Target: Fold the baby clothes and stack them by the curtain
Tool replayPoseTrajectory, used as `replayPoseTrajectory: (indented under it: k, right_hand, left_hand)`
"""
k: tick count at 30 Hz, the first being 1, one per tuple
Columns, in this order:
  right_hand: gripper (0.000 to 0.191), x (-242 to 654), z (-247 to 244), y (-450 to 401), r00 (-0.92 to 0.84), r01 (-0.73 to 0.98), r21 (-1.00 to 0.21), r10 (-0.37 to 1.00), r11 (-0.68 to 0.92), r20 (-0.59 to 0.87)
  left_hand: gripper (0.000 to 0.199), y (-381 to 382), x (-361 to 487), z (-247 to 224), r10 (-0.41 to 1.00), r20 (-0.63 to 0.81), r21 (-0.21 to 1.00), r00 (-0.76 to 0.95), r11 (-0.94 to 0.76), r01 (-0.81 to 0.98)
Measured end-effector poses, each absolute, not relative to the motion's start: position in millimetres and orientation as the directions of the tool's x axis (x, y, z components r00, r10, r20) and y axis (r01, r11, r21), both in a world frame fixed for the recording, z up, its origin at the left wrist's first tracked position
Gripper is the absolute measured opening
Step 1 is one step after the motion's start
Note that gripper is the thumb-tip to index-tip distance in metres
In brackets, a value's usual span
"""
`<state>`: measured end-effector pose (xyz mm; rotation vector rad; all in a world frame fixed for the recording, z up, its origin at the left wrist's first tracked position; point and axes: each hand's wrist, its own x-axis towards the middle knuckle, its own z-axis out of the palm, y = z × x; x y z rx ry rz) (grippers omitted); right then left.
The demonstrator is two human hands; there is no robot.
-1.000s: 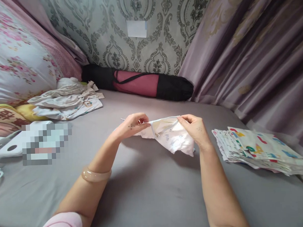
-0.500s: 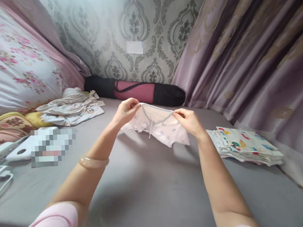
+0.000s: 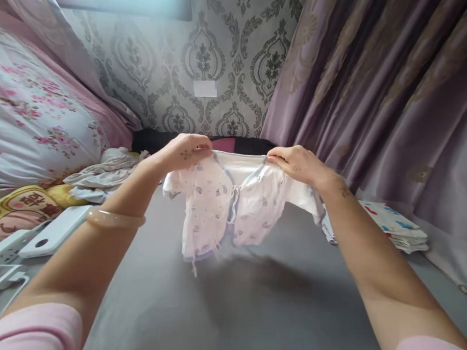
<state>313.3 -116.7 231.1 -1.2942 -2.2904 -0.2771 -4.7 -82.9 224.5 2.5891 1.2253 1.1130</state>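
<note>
A small white baby top [image 3: 207,206] with a grey printed pattern, grey edging and thin ties at the front hangs above the grey bed sheet [image 3: 238,312]. My left hand [image 3: 188,148] pinches it at one shoulder, beside the neckline. At the other shoulder my right hand [image 3: 296,162] grips it between thumb and fingers. The neckline is stretched straight between the two hands. Below them the front panels and the short sleeves hang loose, and the lower hem is clear of the sheet.
A folded stack of printed cloths [image 3: 396,223] lies at the right, partly behind my forearm. On the left are crumpled clothes [image 3: 99,172], a yellow cushion [image 3: 23,208], a white power strip [image 3: 14,244] and a floral pillow [image 3: 39,110]. A dark bag [image 3: 151,141] lies along the wall.
Both hands have risen with the baby top, which has dropped open to full length and now faces me. It covers most of the bag behind. The view has tilted up slightly.
</note>
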Motion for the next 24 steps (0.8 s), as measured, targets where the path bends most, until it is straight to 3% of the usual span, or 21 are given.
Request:
replayPoseTrajectory:
  k: [3,6,11,19,22,24]
  right_hand:
    - [0.025,311,233,-106,-0.375,0.884,-0.038,0.756,0.465,0.536]
    - [0.026,314,231,-101,-0.347,0.869,-0.1,0.742,0.484,0.573]
    - [0.025,326,221,-100,-0.365,0.795,-0.241,0.756,0.556,0.543]
    - [0.042,338,232,-118,-0.368,0.485,-0.682,0.835,0.547,0.408]
    - [0.046,334,235,-118,-0.404,0.465,-0.728,0.853,0.503,0.332]
    - [0.045,332,233,-116,-0.431,0.473,-0.723,0.848,0.503,0.308]
  left_hand:
    - [0.03,-67,-3,217,0.714,0.594,0.37,0.37,-0.651,0.663]
    - [0.034,-59,-3,213,0.725,0.619,0.42,0.303,-0.631,0.652]
    - [0.035,-64,-6,210,0.755,0.586,0.466,0.293,-0.61,0.64]
    - [0.036,-100,-19,234,0.875,0.377,0.809,0.303,-0.471,0.353]
    - [0.034,-97,-19,236,0.89,0.297,0.809,0.345,-0.426,0.404]
    - [0.032,-95,-16,232,0.878,0.315,0.792,0.36,-0.452,0.41]
